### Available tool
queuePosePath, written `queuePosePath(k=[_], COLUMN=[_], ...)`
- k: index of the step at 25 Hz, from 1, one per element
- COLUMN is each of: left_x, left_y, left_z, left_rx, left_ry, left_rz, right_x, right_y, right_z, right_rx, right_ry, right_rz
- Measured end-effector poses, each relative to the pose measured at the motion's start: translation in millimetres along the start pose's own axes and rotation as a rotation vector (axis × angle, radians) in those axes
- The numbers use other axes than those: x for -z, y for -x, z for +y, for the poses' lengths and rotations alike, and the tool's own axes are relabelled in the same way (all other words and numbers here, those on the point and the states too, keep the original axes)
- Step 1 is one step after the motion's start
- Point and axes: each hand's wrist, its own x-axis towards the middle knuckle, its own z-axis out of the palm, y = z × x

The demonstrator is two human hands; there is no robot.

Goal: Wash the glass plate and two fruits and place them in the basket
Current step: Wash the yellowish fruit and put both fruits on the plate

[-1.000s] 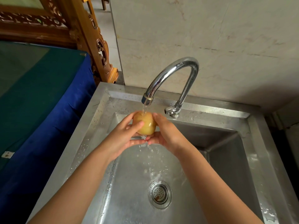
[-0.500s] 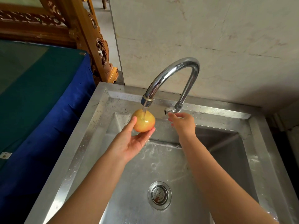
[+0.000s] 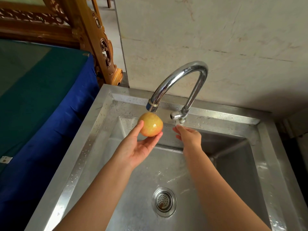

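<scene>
- Left hand: fingers half-curled, cradling the fruit from below, just under the faucet spout.
- Right hand: fingers loosely extended toward the tap handle, holding nothing; contact cannot be confirmed.
- Risk: the wet, glossy fruit rests in a shallow one-handed hold and may roll off into the sink.
- Risk: a raised fruit could strike the spout.
- Clearance: open basin below; steel rim and blue-covered surface to the left. Basket and plate are not in view.
</scene>
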Motion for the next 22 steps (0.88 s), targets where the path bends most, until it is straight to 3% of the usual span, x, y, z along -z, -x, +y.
queuePosePath(k=[3,5,7,9,11,14,16,19,22], left_x=[-1.0,-0.6,-2.4,-6.2,-12.3,-22.0,-24.0,-27.3,-30.2], left_y=[1.4,3.8,8.0,14.2,23.4,44.0,58.1,81.3,99.5], left_z=[0.2,-0.9,-2.0,-1.8,-1.2,-9.2,-16.2,-12.2,-10.2], left_rx=[-0.002,-0.019,-0.066,-0.149,-0.224,-0.273,-0.214,-0.089,-0.070], left_ry=[-0.020,-0.067,-0.208,-0.399,-0.506,-0.593,-0.675,-0.841,-0.934], left_rz=[0.001,0.012,0.009,-0.014,-0.043,-0.050,-0.063,0.005,0.026], right_x=[5.8,6.9,6.9,10.6,13.8,14.5,17.5,38.6,64.5], right_y=[7.1,22.4,44.7,64.0,76.8,98.1,113.3,133.7,152.0], right_z=[3.0,8.4,9.4,0.0,-14.4,-23.1,-23.6,-22.2,-22.6], right_rx=[-0.101,-0.072,0.143,0.382,0.526,0.680,0.783,0.898,1.030], right_ry=[0.027,0.068,0.049,0.053,0.165,0.408,0.479,0.548,0.595], right_rz=[-0.005,0.016,-0.096,-0.346,-0.491,-0.281,-0.151,-0.234,-0.366])
